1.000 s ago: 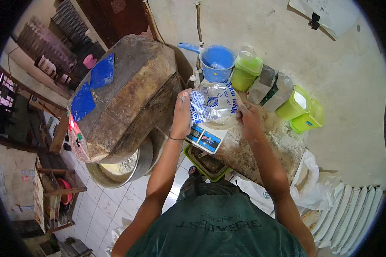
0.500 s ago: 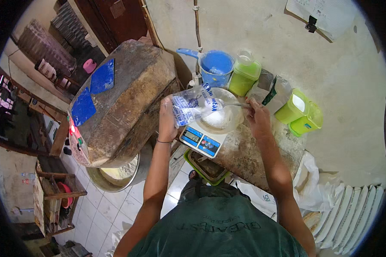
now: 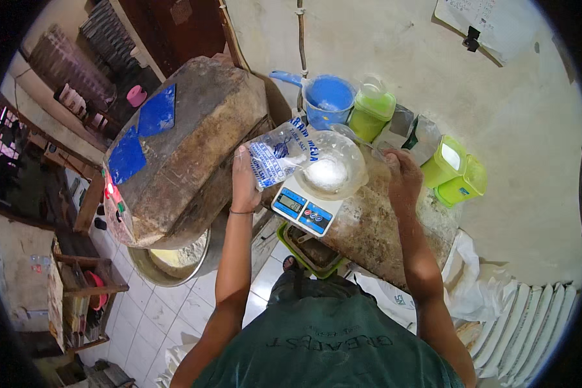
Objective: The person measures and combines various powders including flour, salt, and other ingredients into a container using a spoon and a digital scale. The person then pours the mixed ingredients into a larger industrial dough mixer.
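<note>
By the left edge of the bench (image 3: 381, 242), I am running the left hand (image 3: 244, 184), its grip pinching a clear plastic bag (image 3: 279, 152). Near the front edge, a scale (image 3: 308, 213) is carrying a bowl (image 3: 357, 173) of white powder (image 3: 326, 174). My right hand's grip (image 3: 402, 174) is pinching a spoon (image 3: 348, 133) near the bowl's back rim. Toward the back-right corner, two green containers (image 3: 437, 169) are standing.

Scale (image 3: 303, 210) partly hidden beneath bowl (image 3: 354, 157)

Lettering on clear bag (image 3: 277, 156) and shirt (image 3: 330, 346), digits on scale (image 3: 306, 211)
</note>
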A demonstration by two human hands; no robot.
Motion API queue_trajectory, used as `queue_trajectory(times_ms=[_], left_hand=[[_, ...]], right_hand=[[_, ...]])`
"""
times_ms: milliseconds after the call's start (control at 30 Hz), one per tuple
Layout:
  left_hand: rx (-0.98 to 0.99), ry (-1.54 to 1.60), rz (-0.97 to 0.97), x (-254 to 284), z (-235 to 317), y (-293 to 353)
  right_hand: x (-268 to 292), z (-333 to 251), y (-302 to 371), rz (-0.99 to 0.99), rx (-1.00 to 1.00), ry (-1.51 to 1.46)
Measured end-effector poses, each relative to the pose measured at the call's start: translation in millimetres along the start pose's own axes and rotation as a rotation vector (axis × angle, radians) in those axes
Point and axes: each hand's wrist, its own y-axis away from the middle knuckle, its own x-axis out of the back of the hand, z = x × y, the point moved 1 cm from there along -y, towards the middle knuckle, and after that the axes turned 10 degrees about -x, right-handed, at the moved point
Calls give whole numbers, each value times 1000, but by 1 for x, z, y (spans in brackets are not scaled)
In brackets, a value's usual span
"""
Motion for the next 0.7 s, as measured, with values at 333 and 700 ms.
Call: queue_trajectory(times_ms=[333, 700], left_hand=[[157, 88, -152, -37, 0, 14], [230, 107, -209, -50, 1, 22]], right_hand=[[-20, -5, 10, -260, -195, -212], [-39, 12, 16, -314, -310, -311]])
